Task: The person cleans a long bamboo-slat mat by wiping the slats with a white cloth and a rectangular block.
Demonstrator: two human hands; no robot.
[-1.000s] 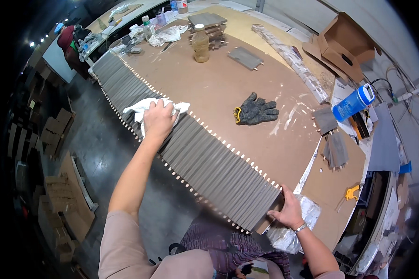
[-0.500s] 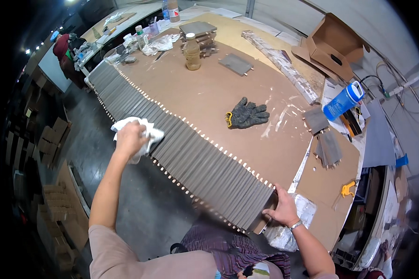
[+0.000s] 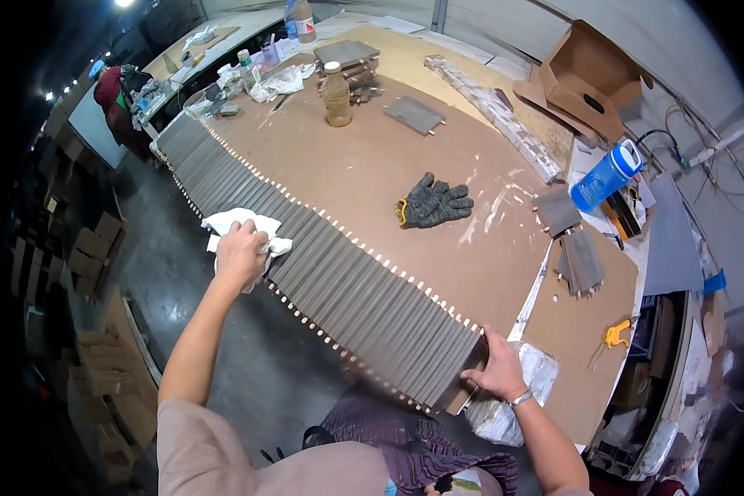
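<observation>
A long row of thin grey panels [image 3: 351,285], stood on edge and packed face to face, runs along the near left side of the table. Light wooden pegs stick out along both of its long edges. My left hand [image 3: 241,256] is closed around a crumpled white cloth [image 3: 266,225] and presses it onto the row about midway. At the row's near right end, my right hand [image 3: 500,368] grips the last panel, thumb on the near side and fingers over the far corner. A plastic-wrapped block [image 3: 537,372] lies beside that wrist.
On the brown-covered table [image 3: 322,169] lie a dark knit glove [image 3: 434,202], a bottle of brown liquid [image 3: 336,97], stacked panels [image 3: 347,54], loose panels [image 3: 581,260], a blue bottle [image 3: 605,178] and a yellow trigger nozzle [image 3: 616,333]. An open carton [image 3: 591,78] stands behind. Another person [image 3: 112,99] is far left.
My left hand and the cloth have shifted slightly right and down along the row. The right hand keeps its grip at the end. The whole view has shifted a little.
</observation>
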